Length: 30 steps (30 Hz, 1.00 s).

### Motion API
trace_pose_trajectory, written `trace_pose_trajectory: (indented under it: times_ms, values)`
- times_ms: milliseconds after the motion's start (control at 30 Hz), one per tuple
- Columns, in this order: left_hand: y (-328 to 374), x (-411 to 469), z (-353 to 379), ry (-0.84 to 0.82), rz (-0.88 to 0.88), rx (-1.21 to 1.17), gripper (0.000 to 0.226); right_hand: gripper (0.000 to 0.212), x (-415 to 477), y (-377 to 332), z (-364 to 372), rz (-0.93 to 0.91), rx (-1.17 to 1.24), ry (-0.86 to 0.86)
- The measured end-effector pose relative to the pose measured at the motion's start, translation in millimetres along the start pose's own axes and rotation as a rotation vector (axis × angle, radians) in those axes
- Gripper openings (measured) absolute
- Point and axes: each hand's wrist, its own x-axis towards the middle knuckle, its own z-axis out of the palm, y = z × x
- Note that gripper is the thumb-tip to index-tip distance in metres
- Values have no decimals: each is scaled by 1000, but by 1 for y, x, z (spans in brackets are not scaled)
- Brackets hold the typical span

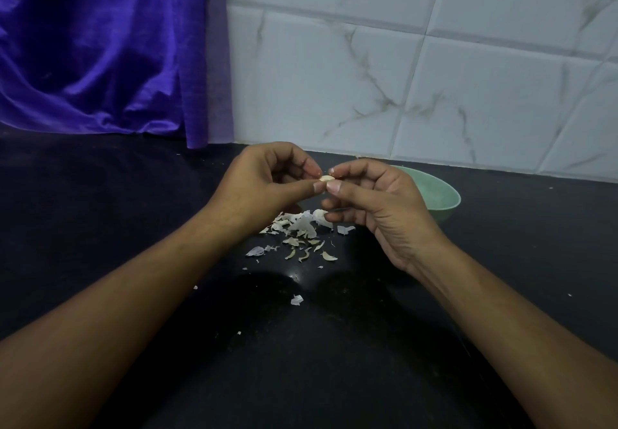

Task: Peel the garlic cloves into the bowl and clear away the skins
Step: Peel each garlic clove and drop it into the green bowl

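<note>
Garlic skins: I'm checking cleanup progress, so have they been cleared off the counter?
No, the garlic skins lie scattered on the black counter beside the green bowl.

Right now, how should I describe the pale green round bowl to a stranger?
Start at the white marbled tile wall and drop to the black counter below it. There, partly behind the right hand, sits the pale green round bowl. It is the only vessel; nearby lie only papery white garlic skins.

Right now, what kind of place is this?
Probably a home kitchen: dark counter, marble-look tiled wall, green bowl near garlic skins; left hand and right hand pinch a garlic clove.
</note>
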Motion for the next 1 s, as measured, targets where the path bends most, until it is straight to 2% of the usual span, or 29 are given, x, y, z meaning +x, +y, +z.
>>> trace_pose_trajectory:
  times_ms: [567, 833, 1000]
  values:
    - [1, 0, -1, -13, 82, 36, 10, 9, -1, -3, 2, 32, 51, 24]
    - [1, 1, -2, -37, 76, 2, 2, 14, 0, -2, 0, 51, 95, 12]
    - [0, 1, 0, -33, 77, 9, 5, 16, 0, -2, 0, 50, 95, 11]
